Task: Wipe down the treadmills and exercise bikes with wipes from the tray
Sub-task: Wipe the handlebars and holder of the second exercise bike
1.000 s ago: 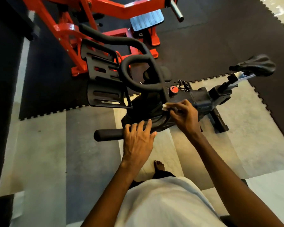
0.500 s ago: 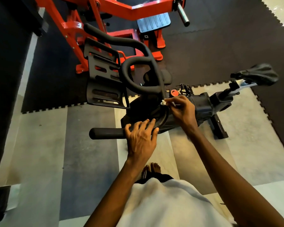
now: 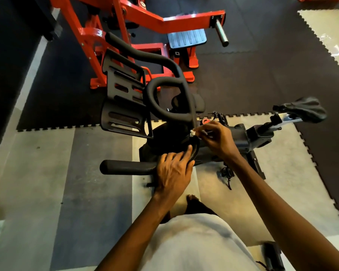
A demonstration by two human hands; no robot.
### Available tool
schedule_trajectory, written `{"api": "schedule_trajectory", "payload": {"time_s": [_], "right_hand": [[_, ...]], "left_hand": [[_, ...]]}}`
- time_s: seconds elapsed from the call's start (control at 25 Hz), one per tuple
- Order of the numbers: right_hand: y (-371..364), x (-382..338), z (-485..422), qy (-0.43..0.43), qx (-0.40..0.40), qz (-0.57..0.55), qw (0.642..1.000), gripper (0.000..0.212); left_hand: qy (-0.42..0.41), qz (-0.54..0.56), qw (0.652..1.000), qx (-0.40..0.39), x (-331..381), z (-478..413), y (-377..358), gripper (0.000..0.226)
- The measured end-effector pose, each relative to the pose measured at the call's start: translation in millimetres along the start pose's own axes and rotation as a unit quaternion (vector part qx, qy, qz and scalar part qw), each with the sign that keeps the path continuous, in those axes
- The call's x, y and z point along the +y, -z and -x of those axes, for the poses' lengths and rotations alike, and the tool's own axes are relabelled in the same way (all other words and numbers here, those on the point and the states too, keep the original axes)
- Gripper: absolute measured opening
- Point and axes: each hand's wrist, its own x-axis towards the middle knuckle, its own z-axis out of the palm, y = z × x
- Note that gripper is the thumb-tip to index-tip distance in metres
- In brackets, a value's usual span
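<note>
A black exercise bike [image 3: 241, 137] stands below me, its saddle [image 3: 303, 109] to the right and its looped handlebar [image 3: 164, 94] toward the left. My right hand [image 3: 217, 139] pinches a small crumpled white wipe [image 3: 193, 132] and holds it against the handlebar stem, just under the red knob [image 3: 205, 121]. On the near handlebar grip [image 3: 129, 166] rests my left hand [image 3: 174, 171], fingers laid over the bar where it bends. The black device holder [image 3: 123, 98] sits at the handlebar's left. No wipe tray is in view.
A red weight machine [image 3: 137, 22] with a steel peg [image 3: 220, 34] and grey footplate [image 3: 186, 39] stands just behind the bike on black rubber mats. Grey and cream floor tiles lie under me. A pedal with straps [image 3: 226, 173] hangs at the bike's near side. My bare foot [image 3: 192, 200] is beside the bike.
My right hand has carried the wipe a little up the frame toward the handlebar stem. My left hand stays on the near grip. The view has shifted closer.
</note>
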Motion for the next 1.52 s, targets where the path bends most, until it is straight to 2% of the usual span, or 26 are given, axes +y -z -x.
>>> {"api": "schedule_trajectory", "payload": {"time_s": [0.12, 0.2, 0.32, 0.4, 0.48, 0.72, 0.92, 1.08, 1.16, 1.36, 1.52], "right_hand": [[-7.5, 0.9, -28.7, 0.007, 0.053, -0.012, 0.999, 0.018], [-7.5, 8.6, -29.5, 0.015, 0.053, -0.016, 0.998, 0.017], [10.6, 22.5, -25.9, 0.039, -0.025, -0.053, 0.997, 0.017], [20.0, 29.4, -33.1, 0.054, -0.071, -0.063, 0.994, 0.017], [24.3, 36.9, -50.1, 0.075, -0.1, -0.051, 0.991, 0.015], [22.3, 32.7, -100.5, 0.17, -0.14, 0.007, 0.975, 0.021], [20.5, 21.3, -121.5, 0.239, -0.239, 0.009, 0.941, 0.018], [39.1, 28.7, -131.7, 0.298, -0.338, 0.068, 0.89, 0.018], [32.1, 22.5, -132.2, 0.302, -0.342, 0.065, 0.888, 0.017], [5.0, -7.3, -137.3, 0.304, -0.269, 0.008, 0.914, 0.012], [23.1, 12.1, -145.8, 0.345, -0.319, 0.033, 0.882, 0.02]], "left_hand": [[0.021, 0.006, 1.0, -0.004, 2.1, 0.3, -3.0, 0.049], [0.058, 0.009, 0.998, -0.021, 7.5, -2.4, -5.5, 0.052], [0.117, 0.014, 0.992, -0.053, 29.5, -22.6, -9.6, 0.061], [0.182, 0.025, 0.978, -0.096, 45.4, -40.9, -13.1, 0.065], [0.246, 0.029, 0.963, -0.103, 54.5, -52.8, -20.1, 0.068], [0.27, -0.043, 0.961, 0.04, 69.7, -55.0, -45.7, 0.063], [0.308, -0.096, 0.943, 0.082, 82.0, -65.9, -52.5, 0.058], [0.298, -0.108, 0.943, 0.101, 83.4, -67.4, -58.7, 0.055], [0.305, -0.128, 0.937, 0.116, 84.7, -72.5, -62.2, 0.053], [0.308, -0.163, 0.927, 0.141, 84.6, -71.6, -66.8, 0.055], [0.313, -0.149, 0.926, 0.153, 81.6, -74.5, -68.8, 0.05]]}}
